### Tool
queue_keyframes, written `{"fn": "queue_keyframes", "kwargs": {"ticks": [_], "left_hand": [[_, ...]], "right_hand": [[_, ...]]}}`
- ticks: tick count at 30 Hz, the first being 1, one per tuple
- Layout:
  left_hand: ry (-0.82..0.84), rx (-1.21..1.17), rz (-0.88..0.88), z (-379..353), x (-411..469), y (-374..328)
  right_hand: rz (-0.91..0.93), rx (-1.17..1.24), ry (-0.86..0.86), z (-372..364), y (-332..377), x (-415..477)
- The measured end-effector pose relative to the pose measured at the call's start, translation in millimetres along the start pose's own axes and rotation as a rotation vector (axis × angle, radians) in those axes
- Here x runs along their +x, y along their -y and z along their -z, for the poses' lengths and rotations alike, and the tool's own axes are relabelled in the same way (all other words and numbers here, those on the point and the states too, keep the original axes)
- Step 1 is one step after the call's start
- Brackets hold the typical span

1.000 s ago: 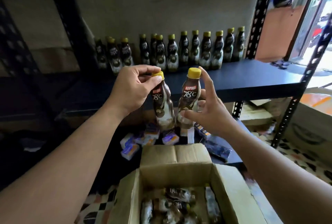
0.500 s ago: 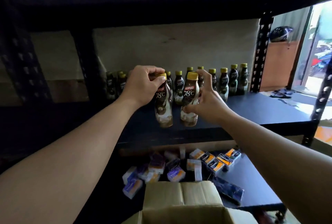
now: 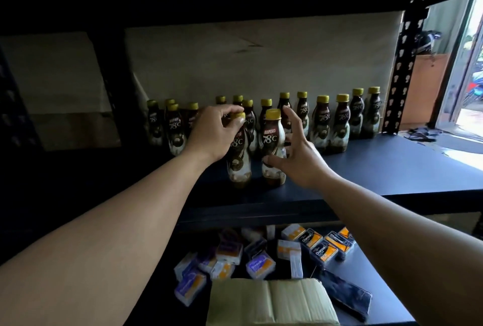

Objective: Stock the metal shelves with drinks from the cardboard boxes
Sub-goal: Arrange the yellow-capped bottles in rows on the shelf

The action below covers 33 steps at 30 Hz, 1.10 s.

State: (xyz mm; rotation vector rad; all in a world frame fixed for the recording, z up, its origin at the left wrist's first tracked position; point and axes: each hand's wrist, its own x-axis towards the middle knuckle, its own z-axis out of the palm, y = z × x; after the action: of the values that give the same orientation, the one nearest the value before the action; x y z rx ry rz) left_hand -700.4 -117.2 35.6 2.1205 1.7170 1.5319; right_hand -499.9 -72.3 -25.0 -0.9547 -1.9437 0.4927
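**Both bottles down on the shelf**

The metal shelf (image 3: pixel 392 176) now carries both new bottles, standing just in front of the back row (image 3: pixel 342 121). The left hand (image 3: pixel 209 132) still pinches the left bottle (image 3: pixel 239 163) by its cap. The right hand (image 3: pixel 300 163) has let go, its fingers spread wide beside the right bottle (image 3: pixel 270 140).

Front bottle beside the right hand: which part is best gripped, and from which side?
Probably the labelled body of the front bottle, from its right. It stands upright; the neighbouring bottle, held by its cap in the left hand, crowds its left, while the open right hand is on the free side.
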Motion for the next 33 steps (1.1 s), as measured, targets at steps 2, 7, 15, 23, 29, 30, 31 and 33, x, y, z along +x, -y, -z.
{"fn": "queue_keyframes", "kwargs": {"ticks": [2,7,15,23,29,30,31,33], "left_hand": [[0.061,-0.044,0.013,-3.1,-8.1,8.5],[0.248,-0.152,0.017,-21.2,-33.7,46.7],[0.200,-0.188,0.082,-36.9,-43.3,71.3],[0.184,-0.138,0.085,-11.3,-45.3,93.9],[0.143,-0.119,0.160,8.6,-48.9,106.3],[0.131,-0.121,0.174,9.9,-49.8,108.3],[0.116,-0.129,0.185,10.5,-50.8,109.5],[0.093,-0.146,0.198,10.5,-52.6,111.1]], "right_hand": [[-0.001,0.039,-0.010,-7.7,-7.6,-0.3],[0.020,-0.009,0.027,-19.4,-25.7,-5.1],[0.039,-0.008,0.142,-26.1,-24.0,4.0],[0.063,0.001,0.169,-50.1,-5.3,13.1],[0.056,0.014,0.235,-74.9,6.6,21.6],[0.051,0.025,0.243,-78.1,8.2,21.9],[0.045,0.032,0.246,-81.3,9.1,21.6],[0.023,0.049,0.244,-86.0,9.3,20.0]]}}
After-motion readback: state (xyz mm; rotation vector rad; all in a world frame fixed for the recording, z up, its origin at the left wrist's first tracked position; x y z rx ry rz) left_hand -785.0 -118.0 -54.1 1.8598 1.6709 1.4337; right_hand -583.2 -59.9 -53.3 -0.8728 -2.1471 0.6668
